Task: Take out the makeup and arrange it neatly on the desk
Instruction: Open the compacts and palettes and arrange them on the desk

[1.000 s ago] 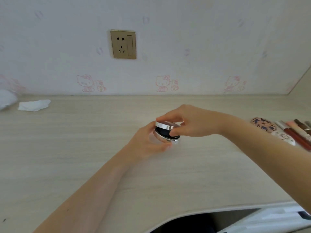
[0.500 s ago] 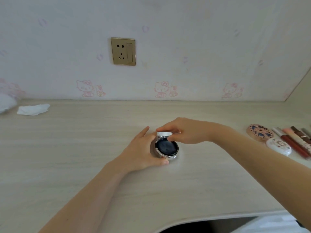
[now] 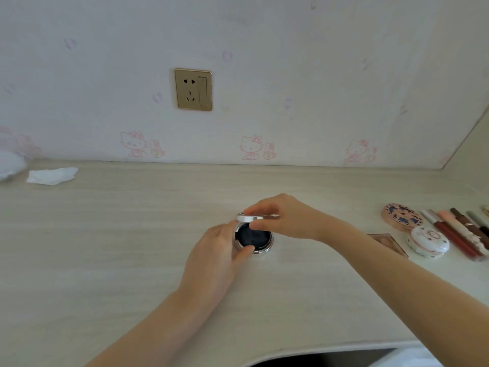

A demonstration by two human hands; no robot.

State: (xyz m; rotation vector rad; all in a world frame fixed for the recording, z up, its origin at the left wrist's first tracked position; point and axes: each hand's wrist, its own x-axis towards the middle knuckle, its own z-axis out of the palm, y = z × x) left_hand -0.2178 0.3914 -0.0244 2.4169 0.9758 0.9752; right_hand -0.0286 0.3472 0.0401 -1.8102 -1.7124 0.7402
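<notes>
One round compact (image 3: 253, 238) sits on the desk (image 3: 105, 247) at frame centre, base flat, dark inner disc facing up. Its lid (image 3: 250, 218) is raised at the 12 o'clock edge, tilted, hinge side away from the person; no long axis, being round.

Left hand (image 3: 215, 256): fingers curled around the compact's 9 o'clock side, thumb tip on the rim near 6 o'clock, gripping the base. Right hand (image 3: 287, 217): pinches the lid from above, fingertips on its top, thumb under its edge.

At 3 o'clock, well apart from the compact, a laid-out group: one floral round compact (image 3: 401, 217), one white round case (image 3: 428, 241) just beside it, one flat brownish square palette (image 3: 387, 242) partly hidden by the right forearm. Stick-shaped cosmetics (image 3: 457, 234) lie side by side, long axes running from 11 to 5 o'clock; at least five show, count uncertain at the frame edge.

At 10 o'clock, one crumpled white tissue (image 3: 51, 175). One wall socket (image 3: 193, 89) at 12 o'clock.
</notes>
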